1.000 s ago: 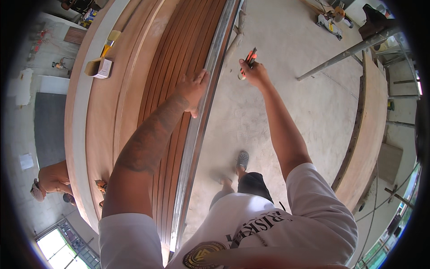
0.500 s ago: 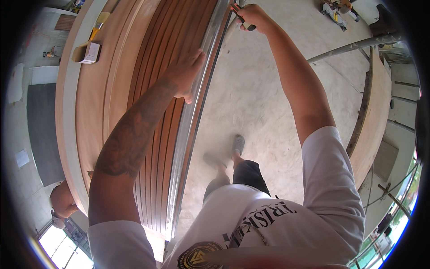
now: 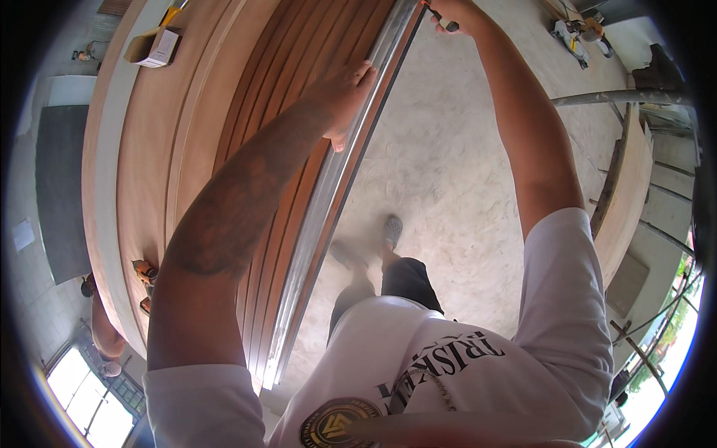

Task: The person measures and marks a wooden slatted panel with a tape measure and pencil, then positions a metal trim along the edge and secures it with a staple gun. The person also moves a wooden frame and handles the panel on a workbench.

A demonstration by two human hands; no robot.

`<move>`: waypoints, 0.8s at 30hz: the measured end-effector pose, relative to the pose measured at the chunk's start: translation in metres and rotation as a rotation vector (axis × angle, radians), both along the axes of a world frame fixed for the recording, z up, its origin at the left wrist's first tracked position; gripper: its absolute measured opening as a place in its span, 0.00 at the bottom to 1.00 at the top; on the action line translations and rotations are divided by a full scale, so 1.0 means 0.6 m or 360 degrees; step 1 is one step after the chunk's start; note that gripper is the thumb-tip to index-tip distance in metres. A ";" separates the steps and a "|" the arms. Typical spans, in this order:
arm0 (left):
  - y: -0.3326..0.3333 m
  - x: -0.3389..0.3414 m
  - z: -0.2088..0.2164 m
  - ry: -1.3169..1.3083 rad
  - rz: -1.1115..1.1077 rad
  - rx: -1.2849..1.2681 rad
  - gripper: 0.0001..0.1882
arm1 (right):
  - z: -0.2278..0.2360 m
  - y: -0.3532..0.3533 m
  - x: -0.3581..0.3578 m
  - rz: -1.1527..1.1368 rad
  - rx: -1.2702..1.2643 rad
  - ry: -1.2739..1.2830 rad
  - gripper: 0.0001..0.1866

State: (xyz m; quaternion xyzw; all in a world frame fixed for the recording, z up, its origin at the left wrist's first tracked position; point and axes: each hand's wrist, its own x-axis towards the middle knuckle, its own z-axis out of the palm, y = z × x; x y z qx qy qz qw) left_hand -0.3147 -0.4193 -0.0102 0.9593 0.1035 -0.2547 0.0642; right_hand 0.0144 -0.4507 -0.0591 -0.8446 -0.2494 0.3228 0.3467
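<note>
Plywood sheets (image 3: 142, 142) lie stacked at the far left, a small cardboard box (image 3: 155, 46) resting near their upper end, and another person (image 3: 104, 328) crouches low beside the stack's near edge. Next comes the ribbed reddish wood panel (image 3: 299, 82), its grooves running up and away from the wearer. Along the panel's right edge lies a long metal straightedge (image 3: 328, 194), reaching from near the wearer's waist to the top of the view. The left hand (image 3: 343, 93) presses flat on it, fingers held together and laid over the metal, thumb tucked at its right side. Further right, at the upper rim, the right hand (image 3: 452, 13) is closed around a small dark tool (image 3: 442, 18) whose tip meets the straightedge; how tightly the fingers grip cannot be told, since the rim cuts them off. Beyond lie bare concrete floor (image 3: 463, 172) and some power tools (image 3: 579, 33) at the far right.

Only one hand pins the long straightedge, well up its length, so I judge its near end could swing off line if the tool pushes sideways. Fingers sitting right at the metal's edge could also be caught should the tool slip back along it.
</note>
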 end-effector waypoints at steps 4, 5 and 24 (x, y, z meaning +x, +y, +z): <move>0.000 -0.003 -0.011 -0.0078 -0.0021 0.0022 0.77 | -0.007 0.025 0.002 0.0139 -0.0123 -0.0139 0.15; -0.001 -0.004 -0.015 -0.0078 -0.0016 0.0021 0.77 | -0.009 0.030 0.001 0.0169 -0.0201 -0.0153 0.15; -0.004 -0.008 -0.032 -0.0170 0.0015 0.0107 0.77 | 0.018 0.000 -0.079 0.0114 -0.0305 -0.0024 0.15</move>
